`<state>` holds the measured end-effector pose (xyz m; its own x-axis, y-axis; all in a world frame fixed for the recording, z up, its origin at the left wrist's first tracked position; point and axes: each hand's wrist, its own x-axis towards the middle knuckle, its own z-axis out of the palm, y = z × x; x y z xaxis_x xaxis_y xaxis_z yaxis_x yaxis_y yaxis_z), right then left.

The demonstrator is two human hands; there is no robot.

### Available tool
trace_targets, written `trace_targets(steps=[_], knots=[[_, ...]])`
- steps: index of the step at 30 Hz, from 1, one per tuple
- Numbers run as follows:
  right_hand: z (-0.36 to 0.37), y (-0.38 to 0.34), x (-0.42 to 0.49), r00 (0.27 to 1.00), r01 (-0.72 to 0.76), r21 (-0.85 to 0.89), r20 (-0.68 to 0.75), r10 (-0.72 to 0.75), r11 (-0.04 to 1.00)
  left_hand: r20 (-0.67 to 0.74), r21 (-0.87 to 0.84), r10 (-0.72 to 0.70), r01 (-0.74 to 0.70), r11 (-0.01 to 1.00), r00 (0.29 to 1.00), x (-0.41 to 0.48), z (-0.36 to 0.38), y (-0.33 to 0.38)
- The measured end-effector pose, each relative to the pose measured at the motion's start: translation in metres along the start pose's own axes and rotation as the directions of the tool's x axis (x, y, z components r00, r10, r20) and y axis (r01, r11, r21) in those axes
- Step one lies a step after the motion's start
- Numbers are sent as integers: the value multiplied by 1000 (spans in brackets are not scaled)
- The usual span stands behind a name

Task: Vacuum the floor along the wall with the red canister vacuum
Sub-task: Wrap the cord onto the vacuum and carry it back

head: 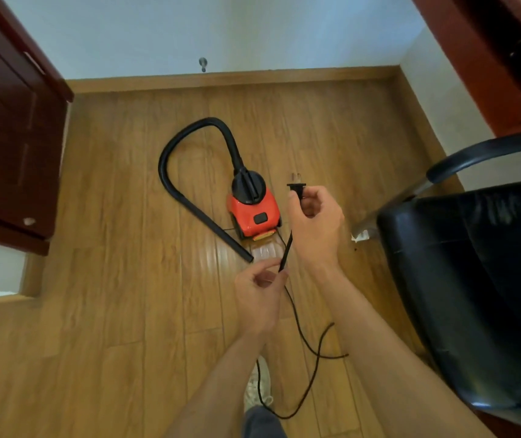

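Note:
The red canister vacuum point(254, 213) stands on the wooden floor in the middle of the view. Its black hose point(175, 156) loops up, round to the left and back down, with the open end lying on the floor beside the canister's clear dust cup. My right hand point(314, 222) holds the black power plug point(297, 188), prongs pointing up, just right of the vacuum. My left hand point(260, 290) pinches the black cord point(286, 254) a little lower. From there the cord point(308, 368) trails down in loops over the floor.
A black leather office chair point(474, 279) with a curved armrest fills the right side. A dark red wooden door point(9, 128) stands at the left. The white wall with a wooden baseboard point(230, 79) and a metal doorstop point(203, 64) lies ahead. My shoe point(257, 387) is below.

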<state>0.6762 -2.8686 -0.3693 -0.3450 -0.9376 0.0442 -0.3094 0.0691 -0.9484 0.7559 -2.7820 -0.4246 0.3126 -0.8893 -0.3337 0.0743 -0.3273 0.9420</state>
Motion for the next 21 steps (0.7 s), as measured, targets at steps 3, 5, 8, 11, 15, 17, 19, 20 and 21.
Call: trace_targets(steps=[3, 5, 8, 11, 15, 17, 19, 20, 21], knots=[[14, 4, 25, 1000, -9, 5, 22, 9, 1000, -16, -23, -32, 31, 999, 999, 25, 7, 3], [24, 6, 38, 999, -22, 16, 38, 21, 1000, -19, -34, -53, 52, 998, 998, 42, 9, 3], [41, 8, 54, 998, -29, 17, 57, 28, 999, -9, -52, -100, 100, 994, 995, 64, 13, 7], [61, 12, 72, 997, -20, -14, 79, 21, 1000, -31, -96, -136, 132, 987, 990, 82, 17, 11], [94, 14, 101, 993, -17, -36, 118, 21, 999, -21, -144, -196, 191, 971, 980, 120, 18, 13], [111, 15, 119, 991, -21, -44, 131, 26, 999, -19, -167, -228, 222, 961, 973, 147, 17, 15], [130, 19, 140, 990, -17, -68, 139, 26, 998, -10, -193, -265, 258, 947, 964, 175, 18, 18], [139, 21, 151, 989, -20, -83, 141, 31, 996, -10, -195, -281, 274, 942, 960, 188, 18, 18], [147, 24, 160, 989, -24, -94, 141, 38, 995, -13, -199, -295, 286, 937, 956, 201, 18, 19]])
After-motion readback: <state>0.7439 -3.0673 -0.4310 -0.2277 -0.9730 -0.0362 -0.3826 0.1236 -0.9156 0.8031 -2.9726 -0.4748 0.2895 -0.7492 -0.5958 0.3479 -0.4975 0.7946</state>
